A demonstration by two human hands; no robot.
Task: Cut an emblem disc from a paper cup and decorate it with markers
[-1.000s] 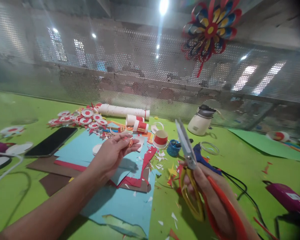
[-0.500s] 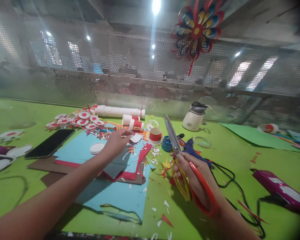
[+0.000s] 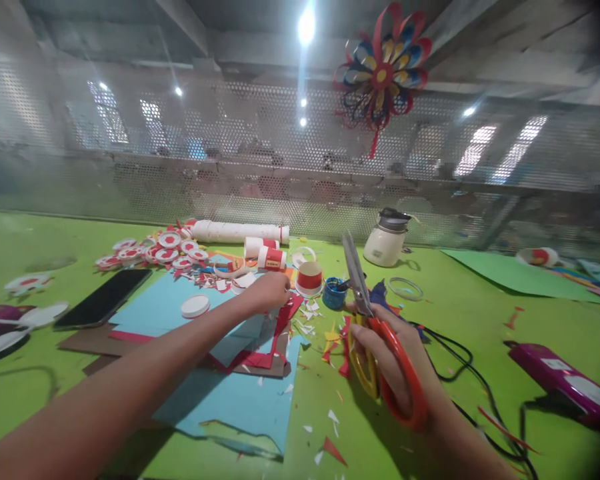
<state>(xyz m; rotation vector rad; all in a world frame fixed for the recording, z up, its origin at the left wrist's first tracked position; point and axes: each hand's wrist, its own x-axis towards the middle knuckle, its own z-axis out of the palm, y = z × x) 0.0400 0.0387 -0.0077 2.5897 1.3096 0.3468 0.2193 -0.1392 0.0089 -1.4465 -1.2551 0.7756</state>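
Scissors [image 3: 375,333] with one yellow and one orange loop sit in the right hand [image 3: 387,363], whose fingers are threaded through the loops and clenched around them; the blades point up and away, their tips shut together, above the green counter [image 3: 460,320]. Taking the scissors as the landmark: just beyond the blades stands a small blue pot [image 3: 334,294], and left of that pot a short red-and-white paper cup [image 3: 309,278]. Farther left of the scissors the left hand [image 3: 270,292] is stretched out with its fingers curled down over the paper scraps beside that cup; whether it pinches anything I cannot tell, since the fingertips are hidden. Under and near the left forearm lie stacked sheets of light blue paper [image 3: 230,393], with red and brown sheets among them, well to the left of the scissors. Small white, red and yellow offcuts are strewn over the counter between that stack and the scissors. A white lid [image 3: 195,306] rests on the blue paper farther left, and a black phone [image 3: 103,307] lies beyond it. Behind the scissors, toward the mesh wall, stands a cream-coloured jug [image 3: 386,239]. To the right of the scissors a black cord [image 3: 455,353] runs across the counter, and a magenta tool [image 3: 563,380] lies well apart on the far right.
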